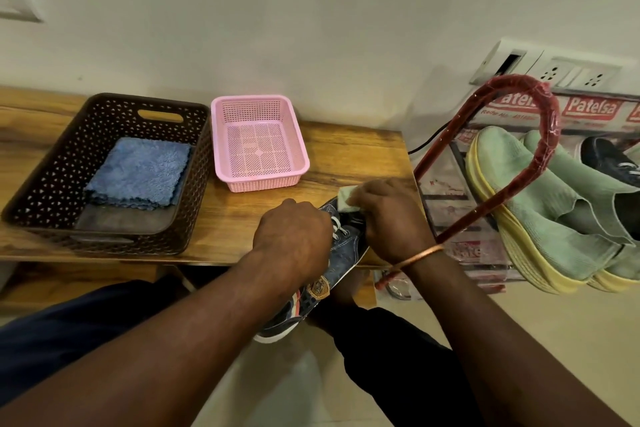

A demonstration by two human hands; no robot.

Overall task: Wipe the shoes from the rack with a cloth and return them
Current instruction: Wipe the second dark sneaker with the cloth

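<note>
A pale wall [311, 10] fills the upper half of the view, with a white socket panel [554, 71] at the far right. Below it a wooden table [353, 149] runs across from the left.

On the table's left stands a brown perforated basket [38, 194], and a folded blue cloth [138, 173] lies flat inside it. Just right of it, apart from it, sits a smaller pink basket [300, 152].

To the right of the table stands a shoe rack [551, 135] with a red curved frame. On it lie a pair of green shoes [519, 184] with yellow soles, tilted on their sides, and behind them a dark shoe [609, 156], only partly visible.

In the centre foreground, two bare forearms reach in from below. Between them is a denim shoe [346, 253] with white laces. It lies at an angle, its far end over the table's front edge and its near end above the person's dark trousers.

The left hand [292, 236] curls its fingers over the laced top of the shoe and grips it. The right hand [388, 215], fingers bunched, pinches a pale green cloth [346, 199] against the shoe's far end. A thin copper bangle [419, 255] circles the right wrist.
</note>
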